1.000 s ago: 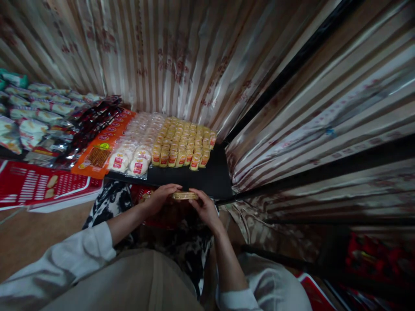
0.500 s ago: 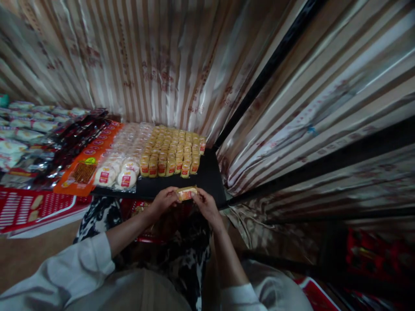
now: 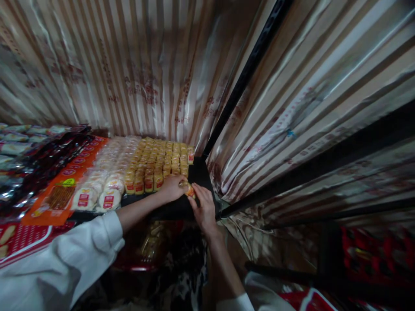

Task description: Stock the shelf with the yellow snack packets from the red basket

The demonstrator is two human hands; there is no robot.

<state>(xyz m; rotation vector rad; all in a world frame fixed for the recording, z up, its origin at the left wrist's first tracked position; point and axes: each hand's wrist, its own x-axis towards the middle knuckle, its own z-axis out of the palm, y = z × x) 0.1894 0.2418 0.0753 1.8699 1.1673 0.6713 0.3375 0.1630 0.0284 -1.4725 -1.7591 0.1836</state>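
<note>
Between my two hands, above the black shelf [image 3: 202, 172], is a small yellow-wrapped snack pack [image 3: 189, 190] with a red label. My left hand [image 3: 173, 188] grips its left end, and the fingertips of my right hand [image 3: 203, 207] close on its right side. Just beyond my left hand stand tight rows of the same yellow snack packs [image 3: 148, 179], upright with red labels toward me. My left hand covers the front of some rows. Left of them lie clear-wrapped round white crackers [image 3: 112, 192] with red and white labels.
An orange snack bag [image 3: 55, 201] and dark shiny packets [image 3: 42, 160] lie farther left. Below the shelf edge is a red basket [image 3: 139, 267] holding yellow packs. A striped curtain [image 3: 145, 73] hangs behind, with a black pole [image 3: 240, 86] at the corner. Red packages [image 3: 372, 255] sit lower right.
My hands have carried the snack pack from the shelf's front edge forward, close to the yellow rows. The pack has turned from lying sideways to slanting. The view has shifted right.
</note>
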